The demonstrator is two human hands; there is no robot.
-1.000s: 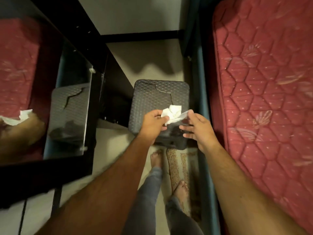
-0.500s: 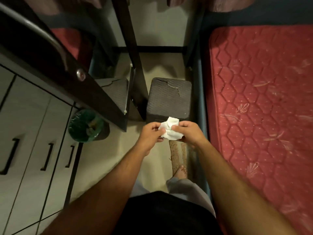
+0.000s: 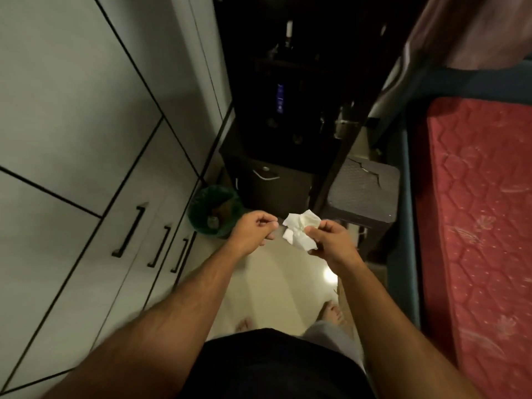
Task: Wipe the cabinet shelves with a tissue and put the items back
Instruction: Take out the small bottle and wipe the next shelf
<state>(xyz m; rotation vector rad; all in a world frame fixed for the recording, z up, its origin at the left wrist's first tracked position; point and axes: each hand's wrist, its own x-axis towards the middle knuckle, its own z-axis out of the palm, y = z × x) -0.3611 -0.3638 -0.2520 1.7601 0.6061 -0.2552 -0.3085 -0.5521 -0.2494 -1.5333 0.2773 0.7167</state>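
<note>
Both hands are out in front, just this side of the dark cabinet (image 3: 290,116). Right hand (image 3: 331,240) pinches one crumpled tissue (image 3: 299,230), its long axis tilted toward the cabinet. Left hand (image 3: 254,230) is curled up, holding nothing, just beside the tissue.

Bare forearms from lower frame toward centre, no sleeves in sight, no watch, rings or bands on wrists or fingers. Left hand (image 3: 254,233) and right hand (image 3: 331,240) uncovered, without gloves. Black top (image 3: 276,367) across the bottom centre, plain, no print or logo visible. Light grey trousers (image 3: 331,338) showing just right of the top's edge. Bare feet (image 3: 331,312) at lower centre, one partly hidden, without socks or shoes.
</note>
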